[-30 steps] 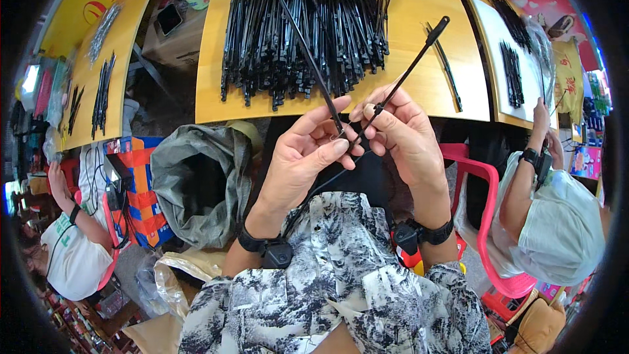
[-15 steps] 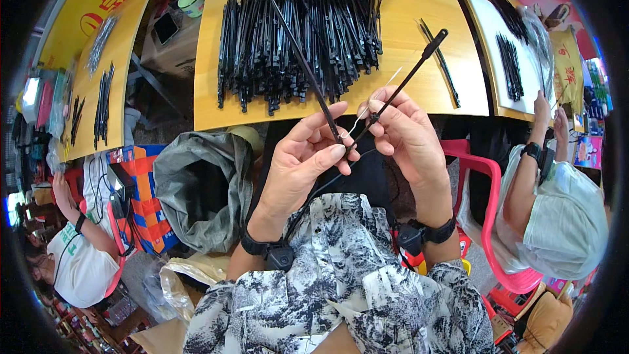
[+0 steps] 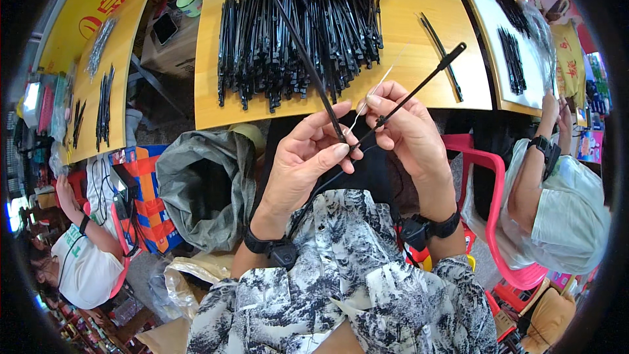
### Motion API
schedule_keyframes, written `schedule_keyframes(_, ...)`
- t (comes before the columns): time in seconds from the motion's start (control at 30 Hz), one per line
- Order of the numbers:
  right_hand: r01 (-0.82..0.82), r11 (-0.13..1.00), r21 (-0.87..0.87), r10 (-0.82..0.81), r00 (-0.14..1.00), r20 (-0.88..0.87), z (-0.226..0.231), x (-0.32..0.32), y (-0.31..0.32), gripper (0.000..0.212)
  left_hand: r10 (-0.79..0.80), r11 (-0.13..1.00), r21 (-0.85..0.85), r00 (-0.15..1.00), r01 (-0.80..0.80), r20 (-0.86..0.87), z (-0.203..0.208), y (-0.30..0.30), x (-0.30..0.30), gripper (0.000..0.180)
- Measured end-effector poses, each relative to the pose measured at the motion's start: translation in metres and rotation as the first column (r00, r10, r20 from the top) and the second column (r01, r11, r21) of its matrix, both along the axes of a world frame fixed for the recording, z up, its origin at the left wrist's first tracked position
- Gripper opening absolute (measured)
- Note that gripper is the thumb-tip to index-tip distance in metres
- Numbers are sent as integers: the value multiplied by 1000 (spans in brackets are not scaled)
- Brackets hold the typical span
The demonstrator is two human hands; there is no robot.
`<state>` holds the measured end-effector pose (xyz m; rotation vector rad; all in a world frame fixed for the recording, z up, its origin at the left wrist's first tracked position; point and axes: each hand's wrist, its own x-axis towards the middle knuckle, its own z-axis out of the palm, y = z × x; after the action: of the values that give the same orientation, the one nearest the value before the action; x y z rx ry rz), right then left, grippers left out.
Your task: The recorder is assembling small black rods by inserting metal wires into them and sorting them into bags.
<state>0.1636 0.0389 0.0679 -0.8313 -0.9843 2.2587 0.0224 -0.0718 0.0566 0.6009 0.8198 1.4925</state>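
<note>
My left hand [image 3: 304, 160] is closed, its thumb and fingers pinching the near ends of two thin black rods. The left rod [image 3: 295, 34] slants up and away over the table. Its partner, the right rod [image 3: 422, 83], slants up to the right and has a thicker far end; the two form a V. My right hand [image 3: 413, 134] is closed around the right rod's lower part. Between its thumb and forefinger runs a thin pale strand [image 3: 379, 84], wire or thread, reaching down to where the rods meet. My fingers partly hide the rods' joining point.
A thick pile of black rods [image 3: 262, 59] covers the wooden table [image 3: 406, 0] ahead. A few lie apart as loose rods [image 3: 444, 59] at right. A grey sack [image 3: 173, 196] stands open at lower left. People work on both sides; a pink chair [image 3: 498, 203] is at right.
The right rod has swung outward, its thick end moving right and slightly down, so the V is wider. My right hand has shifted slightly right. The left hand keeps its hold.
</note>
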Motion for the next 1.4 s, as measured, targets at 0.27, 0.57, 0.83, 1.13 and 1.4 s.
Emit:
schedule_keyframes(0.27,-15,1000,11,15,1000,-15,3,0,-3,13,19,1000,-7,999,-20,-47,0,0,0,45)
schedule_keyframes(0.57,-56,992,-110,52,998,-40,-2,0,1,12,5,1000,-2,1000,-5,-31,0,1,1,43)
schedule_keyframes(0.83,-83,980,-180,74,996,-57,1,-1,-1,9,-41,999,24,993,39,113,-1,-1,-3,44)
schedule_keyframes(1.13,-102,946,-309,51,984,-169,0,-2,-2,6,-34,999,43,992,29,123,-2,0,-3,45)
schedule_keyframes(1.4,-128,942,-310,82,985,-155,-3,-1,3,7,-58,997,54,985,49,163,-1,1,-4,46)
